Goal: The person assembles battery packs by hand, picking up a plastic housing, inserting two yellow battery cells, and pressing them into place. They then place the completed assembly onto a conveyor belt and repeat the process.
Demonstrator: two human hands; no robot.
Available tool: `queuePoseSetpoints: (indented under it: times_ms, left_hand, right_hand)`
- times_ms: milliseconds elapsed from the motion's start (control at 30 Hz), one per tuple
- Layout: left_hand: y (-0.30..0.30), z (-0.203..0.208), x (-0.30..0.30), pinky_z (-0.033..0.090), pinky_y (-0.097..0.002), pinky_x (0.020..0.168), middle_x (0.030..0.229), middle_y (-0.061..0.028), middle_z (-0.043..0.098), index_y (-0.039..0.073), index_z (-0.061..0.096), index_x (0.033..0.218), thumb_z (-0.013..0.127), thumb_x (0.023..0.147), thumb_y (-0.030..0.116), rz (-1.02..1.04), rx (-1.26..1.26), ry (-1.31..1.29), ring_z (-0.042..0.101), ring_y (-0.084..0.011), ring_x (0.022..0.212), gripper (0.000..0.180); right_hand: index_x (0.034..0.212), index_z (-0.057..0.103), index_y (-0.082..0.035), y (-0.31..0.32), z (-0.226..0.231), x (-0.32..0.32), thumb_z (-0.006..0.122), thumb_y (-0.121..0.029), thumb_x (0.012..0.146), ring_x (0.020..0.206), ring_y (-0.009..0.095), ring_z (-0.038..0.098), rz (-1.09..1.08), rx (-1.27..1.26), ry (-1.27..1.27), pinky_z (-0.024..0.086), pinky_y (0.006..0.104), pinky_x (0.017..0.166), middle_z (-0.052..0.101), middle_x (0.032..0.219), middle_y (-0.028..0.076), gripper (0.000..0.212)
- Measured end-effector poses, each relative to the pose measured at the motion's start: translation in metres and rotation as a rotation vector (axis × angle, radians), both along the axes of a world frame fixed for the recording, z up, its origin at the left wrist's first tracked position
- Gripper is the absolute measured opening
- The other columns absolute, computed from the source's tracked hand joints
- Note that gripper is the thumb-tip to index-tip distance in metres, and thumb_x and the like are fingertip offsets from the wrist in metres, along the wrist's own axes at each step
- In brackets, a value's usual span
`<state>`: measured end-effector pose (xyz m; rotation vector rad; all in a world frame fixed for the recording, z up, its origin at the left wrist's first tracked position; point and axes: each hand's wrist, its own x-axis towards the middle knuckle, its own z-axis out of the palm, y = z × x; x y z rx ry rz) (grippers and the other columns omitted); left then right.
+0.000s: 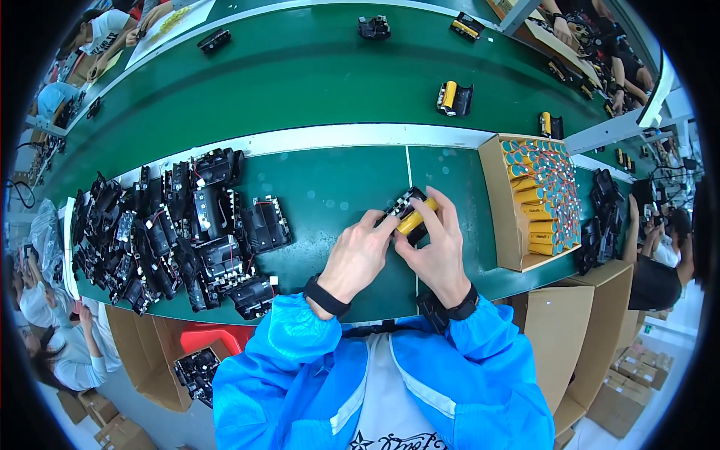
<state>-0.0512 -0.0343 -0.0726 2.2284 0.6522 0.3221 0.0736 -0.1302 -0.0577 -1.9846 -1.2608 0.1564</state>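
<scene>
Over the green bench, a yellow cylindrical battery (412,222) lies against a black plastic housing (403,202) with a light-coloured strip of parts along one edge. My left hand (354,253) grips the housing from its left side, fingers closed around it. Thumb and fingers of my right hand (441,241) pinch the battery from the right. My fingers hide part of both pieces, so how deep the battery sits in the housing is unclear. Both wrists wear black bands.
To the left, many similar black housings (161,232) are heaped. On the right stands a cardboard box (501,217) of yellow batteries with red wires. Beyond a white rail (322,136), a green belt carries battery-fitted housings (454,99). Open cartons (559,322) flank me; other people sit around.
</scene>
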Motion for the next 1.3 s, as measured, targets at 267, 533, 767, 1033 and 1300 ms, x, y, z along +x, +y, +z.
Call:
queuePoseSetpoints:
  times_ms: [267,533,767,1033,1300]
  left_hand:
    - [0.005,0.021,0.001,0.057,-0.0431,0.074,0.117,-0.0163,0.058,-0.003,0.059,0.108,0.063,0.079,0.002,-0.101,0.270,0.078,0.066,-0.0315,0.091,0.029]
    - [0.010,0.014,-0.005,0.056,-0.0426,0.082,0.124,-0.0163,0.059,0.000,0.057,0.123,0.062,0.073,-0.006,-0.172,0.327,0.019,0.066,-0.0348,0.096,0.050]
    - [0.013,0.011,-0.005,0.056,-0.0417,0.082,0.124,-0.0144,0.060,0.001,0.058,0.124,0.061,0.074,-0.006,-0.159,0.244,-0.036,0.065,-0.0351,0.098,0.051]
    - [0.009,0.023,-0.007,0.055,-0.0426,0.082,0.116,-0.0162,0.061,-0.001,0.054,0.130,0.060,0.079,-0.005,-0.188,0.327,0.054,0.062,-0.0358,0.102,0.052]
    - [0.026,0.023,0.019,0.053,-0.0409,0.079,0.104,-0.0220,0.066,-0.003,0.053,0.133,0.066,0.089,0.015,-0.017,0.106,-0.006,0.064,-0.0355,0.096,0.050]
  right_hand:
    - [0.113,0.064,0.004,0.000,-0.021,0.004,0.079,0.000,0.071,0.124,0.039,0.054,0.053,0.171,0.003,0.050,0.0403,0.097,0.051,0.136,0.024,0.046]
    - [0.116,0.064,0.003,-0.002,-0.023,0.002,0.078,0.000,0.075,0.130,0.041,0.048,0.097,0.056,-0.163,0.047,0.0432,0.101,0.051,0.134,0.023,0.044]
    - [0.119,0.065,0.000,-0.005,-0.020,-0.001,0.079,-0.001,0.074,0.129,0.041,0.049,0.039,0.097,0.014,0.046,0.0437,0.102,0.051,0.133,0.022,0.047]
    - [0.124,0.061,0.001,-0.004,-0.021,0.000,0.080,-0.005,0.072,0.122,0.040,0.054,0.012,0.078,0.055,0.048,0.0423,0.101,0.048,0.137,0.025,0.055]
    - [0.128,0.053,0.004,-0.004,-0.024,-0.002,0.076,-0.002,0.073,0.121,0.045,0.053,-0.005,0.012,-0.075,0.047,0.0452,0.100,0.046,0.138,0.028,0.060]
